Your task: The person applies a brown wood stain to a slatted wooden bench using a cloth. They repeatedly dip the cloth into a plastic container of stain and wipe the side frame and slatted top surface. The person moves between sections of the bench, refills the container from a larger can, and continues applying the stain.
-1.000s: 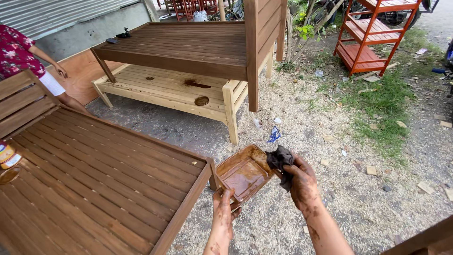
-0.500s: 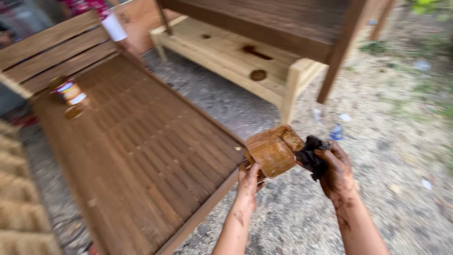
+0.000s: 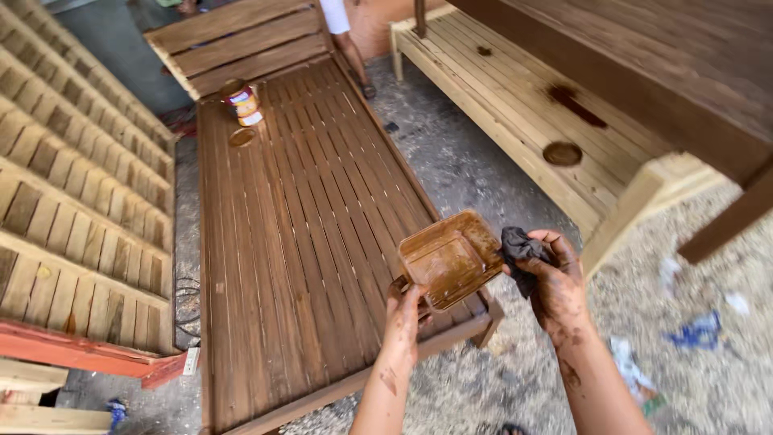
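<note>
Now the left hand (image 3: 403,310) has its grip closed under the near corner of a shallow brown plastic tray (image 3: 451,258), thumb over the rim, holding it tilted a little toward the person; a thin film of brown stain coats the tray's floor. Just beside it, the right hand (image 3: 555,282) has its fingers pressed together around a dark wadded rag (image 3: 519,254), the rag touching or almost touching the tray's right rim, and both hands are smeared with the same brown. Compared with the view half a second ago, the hands and tray keep nearly the same pose relative to each other, but the camera has swung so that the stained slatted bed frame (image 3: 298,242) now runs lengthwise up the picture and the tray hangs over its near right corner rather than out over the gravel ground (image 3: 515,379). A judgement only: the rag looks poised at the stain with the dark frame directly beneath. Farther up that frame stand a small tin can (image 3: 242,102) and its round lid (image 3: 241,137). To the right lies an unstained pale wooden frame (image 3: 515,113) with a dark round mark, to the left more slatted panels (image 3: 72,209), and another person's legs (image 3: 346,40) stand at the top.
</note>
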Action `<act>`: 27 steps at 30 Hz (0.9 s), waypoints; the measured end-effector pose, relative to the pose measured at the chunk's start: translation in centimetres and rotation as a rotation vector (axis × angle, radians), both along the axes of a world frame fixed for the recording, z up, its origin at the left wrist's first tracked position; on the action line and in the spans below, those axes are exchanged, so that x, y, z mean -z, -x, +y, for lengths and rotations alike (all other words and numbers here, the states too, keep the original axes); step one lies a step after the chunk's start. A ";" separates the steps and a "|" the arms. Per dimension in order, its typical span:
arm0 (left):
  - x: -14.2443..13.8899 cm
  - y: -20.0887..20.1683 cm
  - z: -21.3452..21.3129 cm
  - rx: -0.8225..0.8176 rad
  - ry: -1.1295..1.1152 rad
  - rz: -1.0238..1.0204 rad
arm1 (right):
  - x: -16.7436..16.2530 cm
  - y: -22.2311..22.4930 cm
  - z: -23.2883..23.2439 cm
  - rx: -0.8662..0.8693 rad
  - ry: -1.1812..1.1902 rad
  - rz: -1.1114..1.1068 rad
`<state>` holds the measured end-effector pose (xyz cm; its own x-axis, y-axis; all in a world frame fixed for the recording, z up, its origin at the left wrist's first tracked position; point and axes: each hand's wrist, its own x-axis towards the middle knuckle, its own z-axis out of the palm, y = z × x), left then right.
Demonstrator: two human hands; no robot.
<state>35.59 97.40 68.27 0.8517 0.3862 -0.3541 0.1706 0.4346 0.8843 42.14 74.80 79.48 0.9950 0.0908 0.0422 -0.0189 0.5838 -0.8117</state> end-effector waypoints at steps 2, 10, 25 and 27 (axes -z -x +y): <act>0.1 -2.9 -0.1 -0.098 -0.016 0.118 | -1.0 -3.4 -0.7 -0.079 -0.045 0.031; -0.8 -11.9 -6.0 -0.263 0.105 0.107 | -0.6 -15.4 -3.8 -0.222 -0.027 0.041; 11.8 -40.1 -4.9 -0.199 -0.083 0.259 | 5.1 -44.0 -7.7 -0.315 0.374 0.072; 14.3 -41.7 -6.1 -0.165 -0.120 0.195 | 5.2 -46.3 -8.0 -0.327 0.398 0.111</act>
<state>77.30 91.28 53.98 0.6939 0.5630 -0.4489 0.2787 0.3650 0.8883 88.41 66.85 74.29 0.9084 0.3850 -0.1633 -0.2473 0.1797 -0.9521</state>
